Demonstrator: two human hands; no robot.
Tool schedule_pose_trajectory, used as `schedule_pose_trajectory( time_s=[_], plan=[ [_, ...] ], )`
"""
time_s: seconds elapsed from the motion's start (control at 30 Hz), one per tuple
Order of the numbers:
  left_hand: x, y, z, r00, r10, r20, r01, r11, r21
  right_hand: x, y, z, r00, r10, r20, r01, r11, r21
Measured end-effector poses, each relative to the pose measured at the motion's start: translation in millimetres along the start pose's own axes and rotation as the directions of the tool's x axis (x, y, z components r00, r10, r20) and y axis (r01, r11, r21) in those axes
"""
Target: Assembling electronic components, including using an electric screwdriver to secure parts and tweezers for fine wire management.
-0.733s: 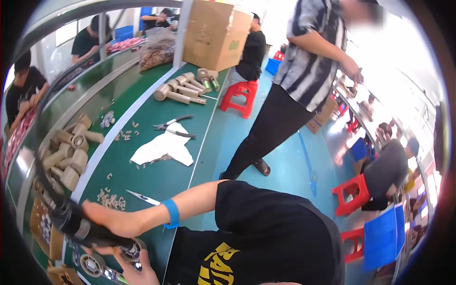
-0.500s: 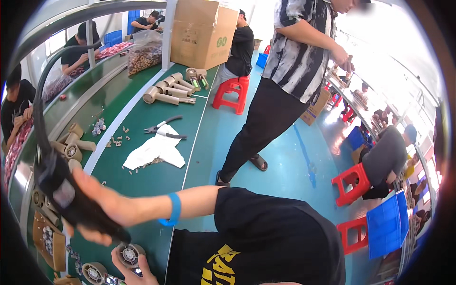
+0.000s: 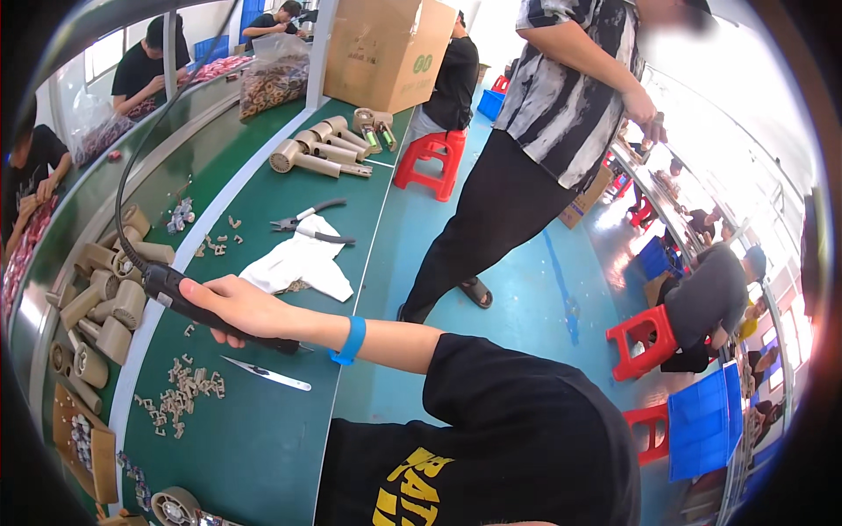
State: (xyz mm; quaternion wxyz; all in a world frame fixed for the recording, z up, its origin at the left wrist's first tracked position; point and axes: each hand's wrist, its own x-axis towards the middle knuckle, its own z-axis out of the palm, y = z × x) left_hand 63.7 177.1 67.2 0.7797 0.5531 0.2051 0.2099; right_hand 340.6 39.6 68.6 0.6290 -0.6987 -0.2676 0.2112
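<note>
My right hand (image 3: 250,307), with a blue band on its wrist, is wrapped round a black corded electric screwdriver (image 3: 167,285). The tool lies nearly level over the green bench, its tip pointing toward the bench edge. Below it on the bench are white-handled tweezers (image 3: 272,375) and a scatter of small beige plastic pieces (image 3: 182,394). A round beige fan housing (image 3: 175,507) sits at the bottom edge, partly cut off. My left hand is out of view.
Beyond the hand lie a white cloth (image 3: 303,263), pliers (image 3: 311,219) and beige hairdryer-like bodies (image 3: 320,149). More beige housings (image 3: 105,307) fill the left channel, near a cardboard tray (image 3: 83,443). A large carton (image 3: 386,53) stands farther off. A person in a patterned shirt (image 3: 570,105) stands beside the bench.
My right hand has moved up and right with the screwdriver, away from the bottom of the view. My left hand and the round fan housing it held have left the view.
</note>
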Motion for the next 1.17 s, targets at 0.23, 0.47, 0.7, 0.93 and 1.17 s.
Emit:
schedule_pose_trajectory(
  time_s=[0.23, 0.47, 0.7, 0.93, 1.17],
  plan=[
    [-21.1, 10.8, 13.2, 0.931, 0.36, 0.056, -0.334, 0.904, -0.266, 11.0, 15.8, 2.6, 0.984, 0.174, 0.019, -0.175, 0.983, 0.055],
    [-42.5, 29.1, 25.3, 0.509, 0.827, -0.238, -0.854, 0.451, -0.259, 13.3, 20.5, -15.3, 0.971, 0.231, -0.059, -0.222, 0.966, 0.131],
    [-84.4, 56.1, -36.1, 0.605, 0.779, 0.167, -0.749, 0.628, -0.214, 18.0, 23.7, -7.1, 0.984, 0.177, 0.027, -0.179, 0.98, 0.086],
    [-52.3, 19.9, 26.4, 0.286, 0.879, -0.381, -0.892, 0.39, 0.23, 12.7, 23.0, -9.8, 0.979, 0.2, 0.03, -0.202, 0.976, 0.081],
    [-60.6, 19.9, -13.9, 0.282, 0.956, -0.078, -0.935, 0.256, -0.245, 18.4, 23.7, -2.0, 0.986, 0.158, 0.053, -0.158, 0.987, 0.009]
  ],
)
